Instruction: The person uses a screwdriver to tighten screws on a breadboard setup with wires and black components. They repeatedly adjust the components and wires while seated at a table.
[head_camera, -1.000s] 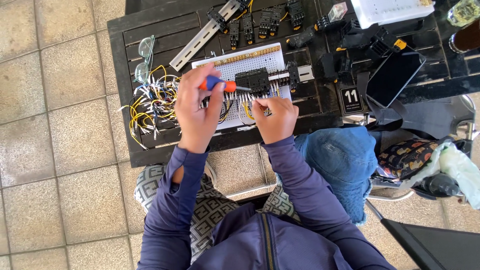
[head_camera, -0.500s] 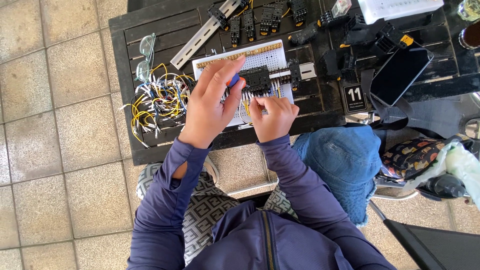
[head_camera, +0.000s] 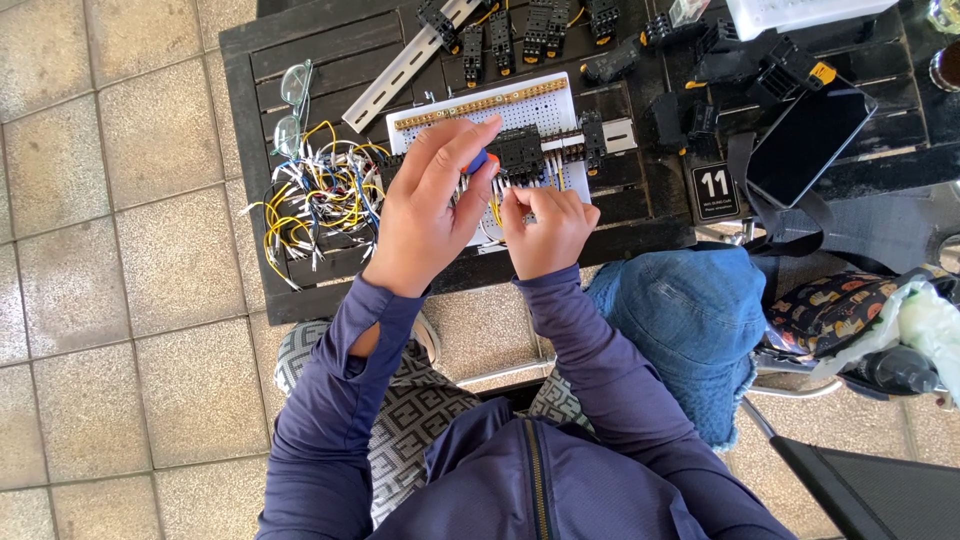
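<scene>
A white perforated board (head_camera: 530, 108) lies on a dark slatted table (head_camera: 250, 100), with black relay sockets (head_camera: 520, 152) clipped across its middle. My left hand (head_camera: 425, 210) is over the board's left part, gripping a small screwdriver with a blue and orange handle (head_camera: 479, 161). My right hand (head_camera: 545, 228) sits just right of it, fingertips pinching thin wires (head_camera: 522, 195) at the sockets' near edge. Both arms wear dark blue sleeves.
A tangle of yellow, white and blue wires (head_camera: 315, 205) lies left of the board, with eyeglasses (head_camera: 292, 105) behind it. A metal rail (head_camera: 400, 68), more black sockets (head_camera: 530, 30), a dark phone (head_camera: 805, 140) and a small number sign (head_camera: 713, 188) sit around. A blue denim hat (head_camera: 690, 330) rests at right.
My left hand has turned the screwdriver more upright, so less of its handle shows. The right hand stays at the wires. The view shifted slightly.
</scene>
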